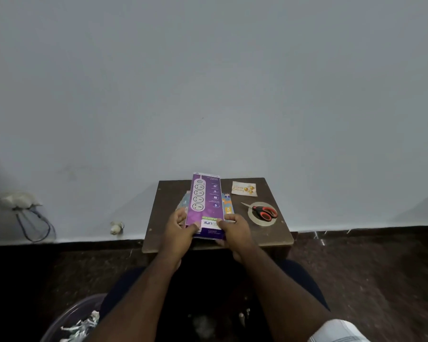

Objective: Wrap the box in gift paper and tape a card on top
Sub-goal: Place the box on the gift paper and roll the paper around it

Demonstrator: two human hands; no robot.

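The left hand (181, 227) and the right hand (234, 229) each grip the near end of the long purple box (204, 204) with thumb on top and fingers curled around its sides, probably so that the person can set it straight over the folded gift paper (227, 206), which shows at both sides below it on the small brown table (163, 218). The card (244, 189) lies at the far right corner, apart from the box, and the scissors (263, 212) rest on the tape roll (253, 218) nearby, I think kept ready for later steps.
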